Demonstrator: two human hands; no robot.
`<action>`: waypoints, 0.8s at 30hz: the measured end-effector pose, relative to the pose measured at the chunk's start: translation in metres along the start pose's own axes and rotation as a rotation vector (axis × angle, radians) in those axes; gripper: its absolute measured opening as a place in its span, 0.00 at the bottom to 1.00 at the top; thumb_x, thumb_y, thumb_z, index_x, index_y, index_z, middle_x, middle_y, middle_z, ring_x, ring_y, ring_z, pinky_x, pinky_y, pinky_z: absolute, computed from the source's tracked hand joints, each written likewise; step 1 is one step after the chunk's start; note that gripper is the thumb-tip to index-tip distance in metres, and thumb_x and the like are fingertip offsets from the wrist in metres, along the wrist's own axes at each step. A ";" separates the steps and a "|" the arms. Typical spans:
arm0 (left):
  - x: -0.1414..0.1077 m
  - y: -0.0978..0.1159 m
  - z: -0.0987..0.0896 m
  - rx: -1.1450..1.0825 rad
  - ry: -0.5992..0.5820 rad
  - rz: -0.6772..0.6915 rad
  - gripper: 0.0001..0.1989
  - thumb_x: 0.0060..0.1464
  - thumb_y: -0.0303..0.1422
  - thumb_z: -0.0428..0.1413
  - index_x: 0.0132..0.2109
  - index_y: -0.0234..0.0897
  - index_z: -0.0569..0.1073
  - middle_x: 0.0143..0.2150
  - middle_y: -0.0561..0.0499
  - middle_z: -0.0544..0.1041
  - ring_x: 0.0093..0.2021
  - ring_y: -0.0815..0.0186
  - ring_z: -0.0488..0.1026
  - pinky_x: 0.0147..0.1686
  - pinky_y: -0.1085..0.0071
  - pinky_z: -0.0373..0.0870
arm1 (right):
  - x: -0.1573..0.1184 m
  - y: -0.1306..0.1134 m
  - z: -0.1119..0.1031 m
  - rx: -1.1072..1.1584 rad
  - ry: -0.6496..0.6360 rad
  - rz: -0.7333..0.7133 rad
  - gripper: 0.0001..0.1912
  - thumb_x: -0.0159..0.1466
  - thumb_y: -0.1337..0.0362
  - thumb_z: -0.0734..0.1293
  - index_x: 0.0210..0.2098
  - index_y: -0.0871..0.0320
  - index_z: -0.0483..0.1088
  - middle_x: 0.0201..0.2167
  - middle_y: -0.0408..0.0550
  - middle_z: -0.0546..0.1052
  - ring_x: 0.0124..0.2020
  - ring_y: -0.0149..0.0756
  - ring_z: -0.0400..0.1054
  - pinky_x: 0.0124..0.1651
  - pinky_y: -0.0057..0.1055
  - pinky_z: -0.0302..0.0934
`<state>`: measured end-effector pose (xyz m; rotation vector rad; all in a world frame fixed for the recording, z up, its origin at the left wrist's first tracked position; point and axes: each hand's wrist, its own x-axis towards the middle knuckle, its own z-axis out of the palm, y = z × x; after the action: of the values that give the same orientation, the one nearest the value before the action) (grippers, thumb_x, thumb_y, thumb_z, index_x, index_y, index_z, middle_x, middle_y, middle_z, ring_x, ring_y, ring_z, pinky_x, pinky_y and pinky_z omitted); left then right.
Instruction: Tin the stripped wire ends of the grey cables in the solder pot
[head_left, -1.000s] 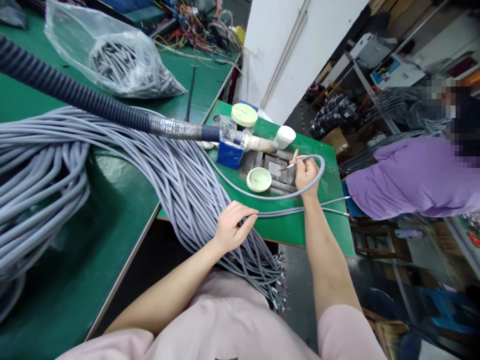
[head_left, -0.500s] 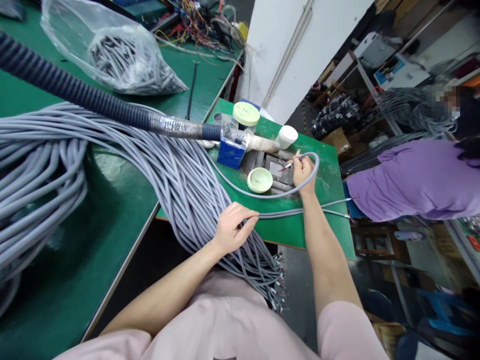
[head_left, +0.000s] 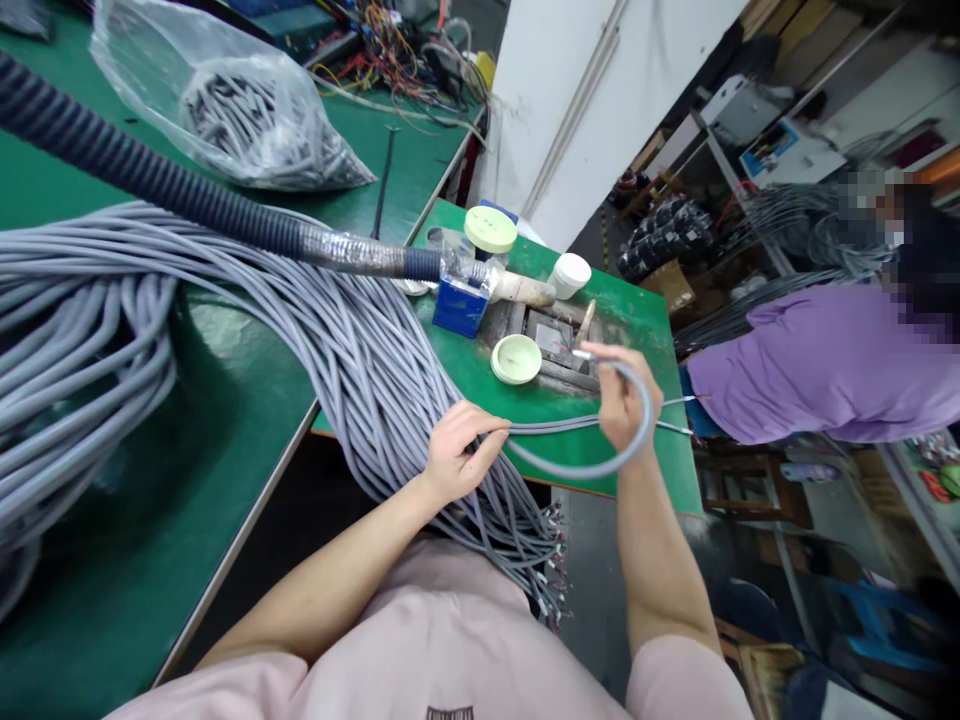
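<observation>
A looped grey cable (head_left: 577, 470) has its white-tipped end pinched in my right hand (head_left: 624, 400), just to the right of a small solder pot (head_left: 553, 338). My left hand (head_left: 463, 450) is closed on two straight grey cables (head_left: 559, 427) that run right across the green bench. Beneath my left hand lies a thick bundle of grey cables (head_left: 375, 350), with stripped ends hanging past the bench edge. A shallow pale-green dish (head_left: 517, 359) sits left of the pot, and a wooden-looking stick (head_left: 587, 322) stands at its right side.
A black ribbed hose (head_left: 187, 205) crosses above the cables to a blue box (head_left: 459, 305). Behind are a lidded tub (head_left: 490, 229), a white cup (head_left: 571, 274) and a plastic bag of short grey pieces (head_left: 255, 120). A person in purple (head_left: 825, 365) sits at the right.
My right hand has drawn the cable end away from the pot, down and to the right. The cable loop has shifted nearer to me; my left hand has barely moved.
</observation>
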<state>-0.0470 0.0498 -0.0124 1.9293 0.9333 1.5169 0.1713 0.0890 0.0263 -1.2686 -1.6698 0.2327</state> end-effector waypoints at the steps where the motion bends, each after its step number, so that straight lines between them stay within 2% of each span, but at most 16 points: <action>1: 0.000 0.002 0.000 -0.016 0.014 -0.003 0.06 0.56 0.26 0.55 0.40 0.36 0.76 0.31 0.49 0.78 0.31 0.68 0.72 0.34 0.68 0.68 | -0.013 -0.015 -0.007 0.031 -0.023 -0.057 0.10 0.66 0.66 0.60 0.45 0.51 0.70 0.45 0.50 0.77 0.48 0.42 0.72 0.51 0.45 0.66; 3: 0.000 0.009 0.002 -0.059 -0.005 -0.057 0.06 0.57 0.27 0.55 0.40 0.36 0.76 0.31 0.49 0.78 0.31 0.68 0.71 0.34 0.68 0.68 | -0.041 -0.036 -0.018 0.092 -0.054 -0.141 0.14 0.64 0.67 0.62 0.48 0.48 0.68 0.48 0.49 0.76 0.50 0.44 0.71 0.50 0.48 0.67; 5: -0.002 0.017 0.006 -0.141 -0.093 -0.187 0.06 0.58 0.30 0.56 0.41 0.36 0.77 0.30 0.49 0.79 0.31 0.68 0.72 0.33 0.69 0.69 | -0.068 -0.046 -0.024 0.108 -0.130 -0.217 0.19 0.63 0.67 0.64 0.53 0.47 0.66 0.51 0.50 0.75 0.52 0.46 0.70 0.50 0.51 0.67; 8: -0.006 0.027 0.012 -0.371 -0.254 -0.437 0.11 0.58 0.37 0.56 0.42 0.35 0.78 0.35 0.46 0.80 0.33 0.66 0.75 0.33 0.70 0.72 | -0.102 -0.050 -0.026 0.069 -0.220 -0.305 0.23 0.62 0.67 0.65 0.56 0.49 0.64 0.53 0.52 0.75 0.55 0.47 0.68 0.51 0.53 0.66; 11: -0.011 0.033 0.017 -0.600 -0.332 -0.619 0.15 0.54 0.41 0.59 0.42 0.34 0.79 0.38 0.45 0.81 0.36 0.63 0.78 0.35 0.68 0.75 | -0.124 -0.049 -0.024 0.036 -0.218 -0.318 0.24 0.62 0.68 0.65 0.57 0.50 0.63 0.52 0.52 0.75 0.57 0.47 0.66 0.53 0.53 0.65; 17: -0.013 0.041 0.022 -0.723 -0.318 -0.768 0.13 0.49 0.40 0.64 0.37 0.34 0.80 0.34 0.46 0.81 0.33 0.64 0.78 0.35 0.69 0.76 | -0.140 -0.054 -0.021 0.051 -0.156 -0.264 0.23 0.62 0.69 0.65 0.57 0.49 0.63 0.52 0.50 0.75 0.58 0.46 0.64 0.52 0.53 0.66; 24: -0.009 0.052 0.025 -0.753 -0.303 -0.985 0.15 0.41 0.40 0.67 0.33 0.32 0.80 0.30 0.49 0.80 0.29 0.69 0.75 0.35 0.73 0.74 | -0.147 -0.057 -0.021 0.132 -0.121 -0.240 0.20 0.62 0.72 0.64 0.54 0.54 0.65 0.51 0.55 0.75 0.58 0.47 0.64 0.52 0.52 0.65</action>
<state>-0.0139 0.0107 0.0148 0.8756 0.8059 0.7659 0.1468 -0.0634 -0.0118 -0.9625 -1.8606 0.2734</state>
